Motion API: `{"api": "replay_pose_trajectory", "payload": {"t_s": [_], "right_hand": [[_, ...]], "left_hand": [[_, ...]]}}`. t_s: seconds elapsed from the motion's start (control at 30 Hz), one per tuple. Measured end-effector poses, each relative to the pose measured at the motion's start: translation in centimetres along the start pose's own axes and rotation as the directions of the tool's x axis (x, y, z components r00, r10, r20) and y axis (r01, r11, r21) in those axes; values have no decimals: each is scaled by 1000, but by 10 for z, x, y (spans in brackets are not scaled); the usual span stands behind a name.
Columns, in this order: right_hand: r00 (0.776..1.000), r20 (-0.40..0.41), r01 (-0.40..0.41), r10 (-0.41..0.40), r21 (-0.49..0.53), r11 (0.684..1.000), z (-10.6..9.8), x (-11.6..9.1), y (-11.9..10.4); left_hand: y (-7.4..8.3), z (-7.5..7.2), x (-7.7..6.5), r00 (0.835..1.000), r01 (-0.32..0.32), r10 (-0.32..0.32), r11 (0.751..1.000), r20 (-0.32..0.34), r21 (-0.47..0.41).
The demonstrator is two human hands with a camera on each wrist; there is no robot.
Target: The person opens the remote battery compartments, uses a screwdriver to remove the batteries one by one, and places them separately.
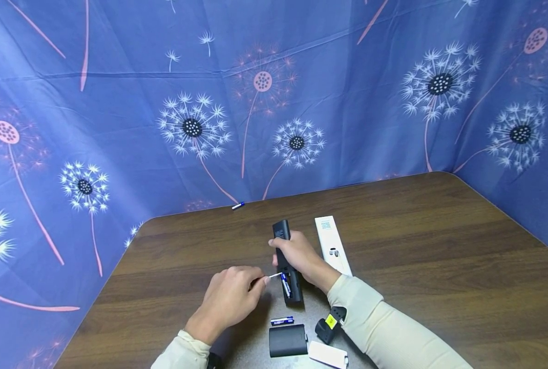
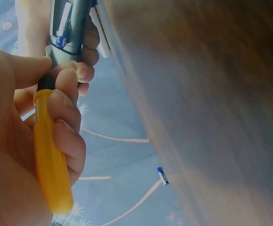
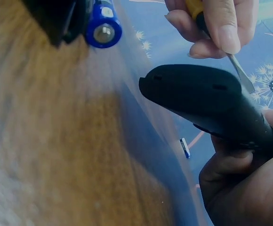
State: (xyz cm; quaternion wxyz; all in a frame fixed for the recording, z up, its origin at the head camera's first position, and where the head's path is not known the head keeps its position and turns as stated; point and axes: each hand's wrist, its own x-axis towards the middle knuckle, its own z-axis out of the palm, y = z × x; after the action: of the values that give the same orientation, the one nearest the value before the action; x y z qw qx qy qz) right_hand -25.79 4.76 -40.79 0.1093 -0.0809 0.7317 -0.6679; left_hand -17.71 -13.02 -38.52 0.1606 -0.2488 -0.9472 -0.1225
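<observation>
My right hand (image 1: 303, 256) grips a black remote control (image 1: 281, 229) over the wooden table, with its battery bay facing up. A blue-and-white battery (image 1: 286, 285) lies in that bay. My left hand (image 1: 231, 296) holds a flat-blade screwdriver (image 2: 52, 155) by its yellow handle, fingers curled round it. In the head view, the screwdriver's thin metal blade reaches the upper end of the battery; whether it touches cannot be told. In the right wrist view, the blade passes beside the remote's near end, and the bay is hidden.
Near the front lie a loose battery (image 1: 281, 321), a black cover (image 1: 288, 341), a white cover-like piece (image 1: 328, 354) and a black device with a yellow label (image 1: 331, 324). A long white box (image 1: 331, 241) lies right of the remote. Another battery (image 1: 238, 206) is at the table's far edge.
</observation>
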Motion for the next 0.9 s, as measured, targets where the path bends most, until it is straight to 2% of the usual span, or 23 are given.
{"api": "replay_pose_trajectory", "payload": {"t_s": [0.6,0.9], "right_hand": [[999,7,41,-41,12,999,2,0,1],[999,30,32,-32,15,999,3,-2,-1]], "left_hand": [[-2,2,-1,1000,19,-19,1000,8,10],[-2,0,1,1000,-15,15,1000,-4,18]]}}
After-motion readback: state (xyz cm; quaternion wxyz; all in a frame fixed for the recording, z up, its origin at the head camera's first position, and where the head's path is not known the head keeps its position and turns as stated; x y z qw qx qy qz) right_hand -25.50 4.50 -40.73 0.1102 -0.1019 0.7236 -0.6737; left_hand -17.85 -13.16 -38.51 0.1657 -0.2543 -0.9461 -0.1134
